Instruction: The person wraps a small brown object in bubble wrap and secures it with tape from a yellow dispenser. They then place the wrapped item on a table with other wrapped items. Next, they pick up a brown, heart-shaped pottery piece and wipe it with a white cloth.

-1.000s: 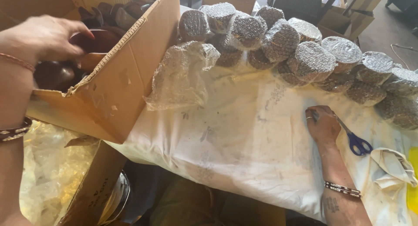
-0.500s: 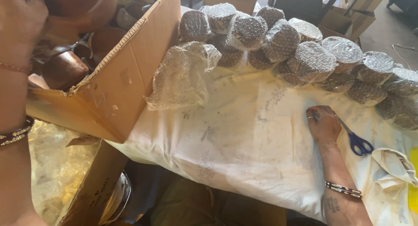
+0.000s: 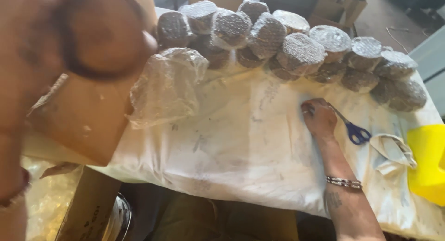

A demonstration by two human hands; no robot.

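Left hand (image 3: 32,83) is right up near the head camera, blurry as anything, holding a rounded brown metal pot (image 3: 104,37) up at top left, in front of the open cardboard box (image 3: 85,125). The fingers look wrapped round it from the left side, but with that much blur I can't tell exactly where they sit on it. The pot looks like copper or something similar, so I'd guess stiff, a bit weighty for its size, smooth and kind of slippery, and it would dent if dropped; a full-palm hold round the belly seems safer than pinching the rim. Right hand (image 3: 320,118) lies flat on the white sheet covering the bench (image 3: 241,157), fingers together and pressed down, holding nothing, just beside the blue-handled scissors (image 3: 354,129). Along the far edge of the bench there's a heap of bubble-wrapped bundles (image 3: 296,51), round like the pot, and a loose sheet of bubble wrap (image 3: 167,88) leans against the box. A crumpled white cloth (image 3: 391,153) and a yellow plastic thing (image 3: 429,162) sit at the right, the yellow one cut off by the frame. The inside of the box is hidden behind the hand and pot, and whether the pot has a handle is impossible to make out.
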